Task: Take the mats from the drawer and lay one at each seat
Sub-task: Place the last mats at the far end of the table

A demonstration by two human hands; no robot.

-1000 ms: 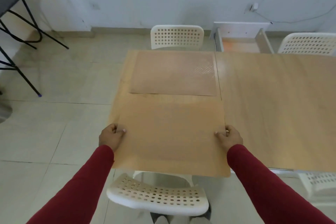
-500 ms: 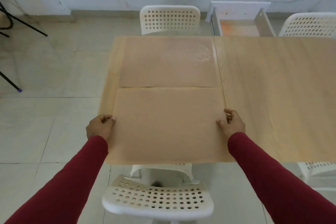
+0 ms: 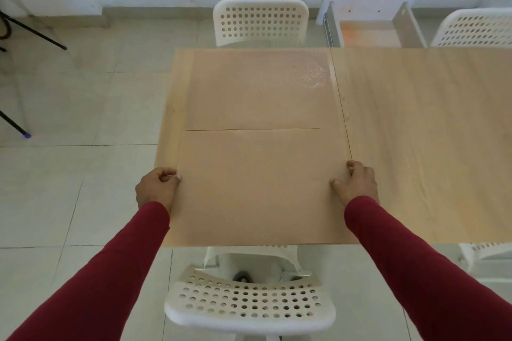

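A tan mat (image 3: 257,185) lies flat on the near left part of the wooden table (image 3: 421,133), in front of the near white chair (image 3: 249,304). My left hand (image 3: 156,188) grips its left edge and my right hand (image 3: 356,184) grips its right edge. A second tan mat (image 3: 257,91) lies flat just beyond it, in front of the far white chair (image 3: 260,21); the two mats meet edge to edge. The white drawer (image 3: 371,18) stands open behind the table, its orange bottom showing.
Another white chair (image 3: 473,28) stands at the far right, and part of one more chair (image 3: 482,253) shows under the table's near right edge. Black stand legs (image 3: 16,124) cross the tiled floor at the left. A wall runs along the back.
Both hands have pushed the near mat forward onto the table; it overhung the near edge before and now lies flat with its far edge meeting the other mat.
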